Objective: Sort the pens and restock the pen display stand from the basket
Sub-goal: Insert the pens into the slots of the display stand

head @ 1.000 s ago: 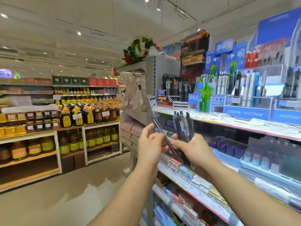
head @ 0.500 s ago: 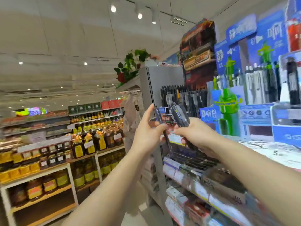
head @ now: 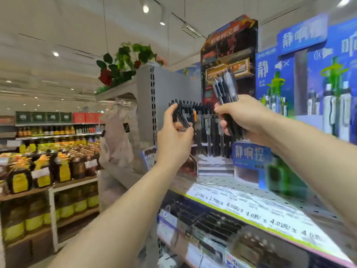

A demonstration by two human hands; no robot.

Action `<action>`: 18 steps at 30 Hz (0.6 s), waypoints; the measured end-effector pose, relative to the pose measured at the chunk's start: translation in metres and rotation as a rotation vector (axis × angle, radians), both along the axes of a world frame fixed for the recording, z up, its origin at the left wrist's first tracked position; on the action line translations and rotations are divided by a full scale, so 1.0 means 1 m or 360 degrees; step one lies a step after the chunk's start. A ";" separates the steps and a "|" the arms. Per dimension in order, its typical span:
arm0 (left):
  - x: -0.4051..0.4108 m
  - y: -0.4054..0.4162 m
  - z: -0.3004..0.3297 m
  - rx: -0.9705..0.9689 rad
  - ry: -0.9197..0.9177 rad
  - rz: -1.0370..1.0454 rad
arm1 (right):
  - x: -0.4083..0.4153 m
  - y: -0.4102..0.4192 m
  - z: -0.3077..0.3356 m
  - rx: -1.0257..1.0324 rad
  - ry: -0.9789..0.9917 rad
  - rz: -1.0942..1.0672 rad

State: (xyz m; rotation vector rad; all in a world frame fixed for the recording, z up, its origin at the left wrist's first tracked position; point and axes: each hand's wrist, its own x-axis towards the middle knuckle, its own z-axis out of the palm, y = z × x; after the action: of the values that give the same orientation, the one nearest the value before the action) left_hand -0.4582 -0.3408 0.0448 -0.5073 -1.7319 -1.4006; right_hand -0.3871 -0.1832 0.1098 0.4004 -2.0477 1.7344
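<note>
A: Pinching a single black pen (head: 183, 120) in the left hand (head: 173, 138), thumb and fingertips curled round the barrel, right in front of the pen display stand (head: 204, 128).

B: Lying how, against the stand's rows?

A: Slanted. Upper end up and away to the left of the stand, lower end down toward its tiers, just before the upright black pens (head: 202, 113) already slotted there. Long axis not yet in line with those.

B: And the right hand (head: 243, 117)?

A: Wrapped tight round a bundle of dark pens (head: 226, 89), clip ends up, held slightly above and to the right of the stand's back row, before its dark header card (head: 228, 49).

B: Nearer of the two?

A: The left, probably. Closer to the stand's left rows, with only one pen to place. Likely needing a turn toward upright, then a short drop into a free slot; which slot is free cannot be told, too blurred.

B: Basket?

A: Not in view. Only the shelf (head: 251, 192) under the stand, with price labels along its front edge.
</note>
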 end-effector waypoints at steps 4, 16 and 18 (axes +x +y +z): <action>-0.025 0.011 0.009 -0.0188 0.0227 -0.0087 | -0.014 -0.005 -0.002 0.0012 0.0133 -0.0124; -0.071 0.029 0.016 -0.0804 0.0557 -0.0344 | -0.037 -0.008 -0.016 -0.0175 0.0228 -0.0481; -0.071 0.030 0.014 -0.0765 0.0553 -0.0413 | -0.039 -0.007 -0.017 -0.0198 0.0187 -0.0488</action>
State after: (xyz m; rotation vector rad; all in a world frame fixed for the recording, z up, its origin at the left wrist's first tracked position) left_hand -0.5289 -0.3110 0.0590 -1.2000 -1.7477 -0.9757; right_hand -0.4262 -0.1904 0.0930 0.1362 -1.7998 1.6003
